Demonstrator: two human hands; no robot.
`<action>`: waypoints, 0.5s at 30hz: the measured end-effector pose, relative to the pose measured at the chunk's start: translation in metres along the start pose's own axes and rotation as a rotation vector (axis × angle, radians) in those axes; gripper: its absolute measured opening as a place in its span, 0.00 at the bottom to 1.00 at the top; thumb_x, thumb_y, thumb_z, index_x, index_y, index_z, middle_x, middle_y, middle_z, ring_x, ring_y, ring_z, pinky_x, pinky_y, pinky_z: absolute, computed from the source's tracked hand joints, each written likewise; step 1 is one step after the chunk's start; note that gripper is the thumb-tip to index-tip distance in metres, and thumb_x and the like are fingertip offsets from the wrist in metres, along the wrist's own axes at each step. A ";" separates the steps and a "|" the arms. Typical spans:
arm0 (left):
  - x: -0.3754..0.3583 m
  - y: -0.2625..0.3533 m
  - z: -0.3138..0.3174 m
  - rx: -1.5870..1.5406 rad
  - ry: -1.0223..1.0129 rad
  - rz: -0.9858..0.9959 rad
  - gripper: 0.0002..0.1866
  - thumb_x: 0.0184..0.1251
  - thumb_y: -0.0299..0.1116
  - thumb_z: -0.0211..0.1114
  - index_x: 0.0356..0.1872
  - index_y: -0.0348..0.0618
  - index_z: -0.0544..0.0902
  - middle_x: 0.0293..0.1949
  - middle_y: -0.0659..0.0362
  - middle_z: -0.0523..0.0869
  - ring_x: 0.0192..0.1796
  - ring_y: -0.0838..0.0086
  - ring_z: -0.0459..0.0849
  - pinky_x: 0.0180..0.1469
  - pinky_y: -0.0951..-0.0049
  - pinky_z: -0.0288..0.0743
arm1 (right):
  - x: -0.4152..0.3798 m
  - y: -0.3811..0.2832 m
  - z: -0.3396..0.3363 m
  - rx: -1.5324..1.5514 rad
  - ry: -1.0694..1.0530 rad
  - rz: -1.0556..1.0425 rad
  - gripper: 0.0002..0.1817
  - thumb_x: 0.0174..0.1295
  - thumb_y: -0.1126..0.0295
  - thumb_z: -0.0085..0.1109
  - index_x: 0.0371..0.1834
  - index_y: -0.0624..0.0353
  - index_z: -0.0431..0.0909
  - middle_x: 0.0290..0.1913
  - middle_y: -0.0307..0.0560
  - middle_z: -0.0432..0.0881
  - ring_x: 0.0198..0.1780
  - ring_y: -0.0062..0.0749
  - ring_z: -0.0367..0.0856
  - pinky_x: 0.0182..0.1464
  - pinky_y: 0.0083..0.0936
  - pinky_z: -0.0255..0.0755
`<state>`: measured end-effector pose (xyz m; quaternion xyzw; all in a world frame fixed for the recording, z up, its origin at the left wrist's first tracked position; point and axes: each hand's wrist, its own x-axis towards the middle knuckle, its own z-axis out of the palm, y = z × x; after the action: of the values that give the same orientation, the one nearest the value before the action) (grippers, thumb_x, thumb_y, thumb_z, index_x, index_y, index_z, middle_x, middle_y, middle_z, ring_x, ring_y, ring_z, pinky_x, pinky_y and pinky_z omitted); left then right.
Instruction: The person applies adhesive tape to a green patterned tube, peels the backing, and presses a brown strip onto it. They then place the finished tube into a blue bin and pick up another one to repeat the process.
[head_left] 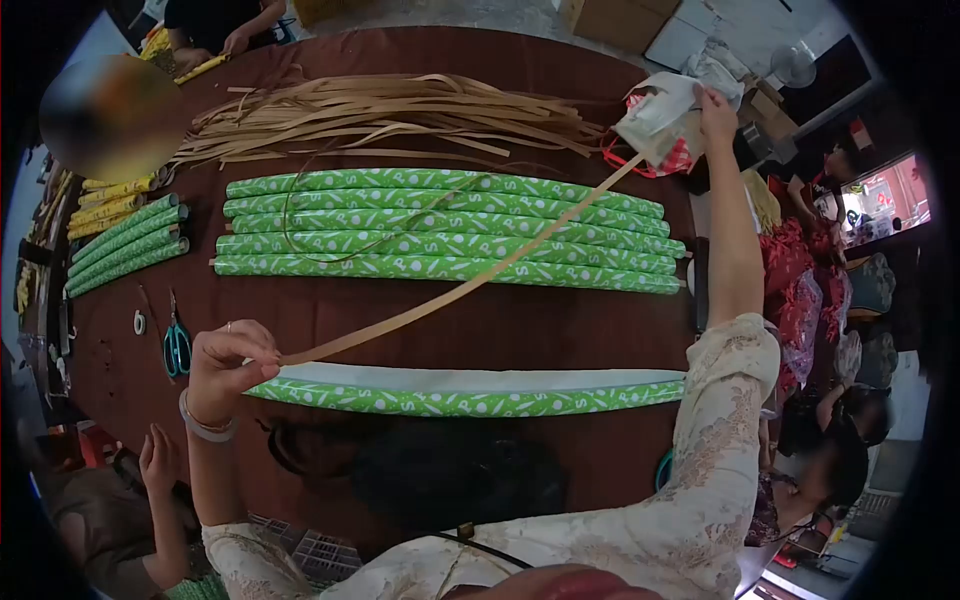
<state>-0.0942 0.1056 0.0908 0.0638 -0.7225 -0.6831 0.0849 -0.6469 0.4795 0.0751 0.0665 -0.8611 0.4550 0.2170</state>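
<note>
My left hand [232, 368] pinches one end of a long tan strip [460, 289] between thumb and fingers. The strip slants up across the table to a white plastic bag [662, 108], where its far end is hidden. My right hand [716, 118], arm stretched out, is closed on the edge of this bag; red-and-white checked material shows beneath it. Just in front of me lies a partly rolled green patterned sheet [470, 398], its white inner side showing. Past it, several finished green patterned rolls [450, 223] lie side by side under the strip.
A heap of loose tan strips [390, 112] spreads along the far side. At left are teal-handled scissors [176, 345], a roll of tape [139, 322], short green rolls [128, 247] and yellow rolls [110, 205]. A dark bag [450, 470] is near my body. Other people work around the table.
</note>
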 end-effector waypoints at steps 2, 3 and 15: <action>0.000 0.003 0.007 0.019 -0.004 -0.002 0.07 0.41 0.15 0.66 0.23 0.37 0.83 0.25 0.58 0.80 0.31 0.75 0.78 0.35 0.78 0.71 | -0.001 -0.005 -0.007 0.009 -0.019 0.043 0.15 0.50 0.62 0.61 0.36 0.62 0.80 0.32 0.41 0.81 0.35 0.24 0.77 0.41 0.20 0.67; 0.000 0.004 0.009 0.040 -0.002 -0.021 0.07 0.40 0.15 0.66 0.23 0.37 0.83 0.24 0.58 0.80 0.31 0.74 0.78 0.35 0.77 0.71 | -0.001 -0.009 -0.010 0.063 0.019 0.116 0.15 0.51 0.62 0.61 0.36 0.62 0.80 0.33 0.41 0.81 0.35 0.23 0.76 0.41 0.19 0.67; -0.062 0.029 0.017 -0.123 -0.055 0.103 0.08 0.42 0.13 0.65 0.25 0.35 0.83 0.26 0.56 0.82 0.32 0.73 0.78 0.34 0.75 0.71 | -0.047 -0.196 -0.008 0.645 -0.742 -0.094 0.14 0.58 0.64 0.55 0.46 0.54 0.76 0.23 0.30 0.72 0.13 0.08 0.55 0.13 0.11 0.42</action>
<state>-0.0367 0.1372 0.1166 0.0022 -0.6836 -0.7224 0.1040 -0.5411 0.3689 0.2070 0.3266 -0.6915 0.6339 -0.1158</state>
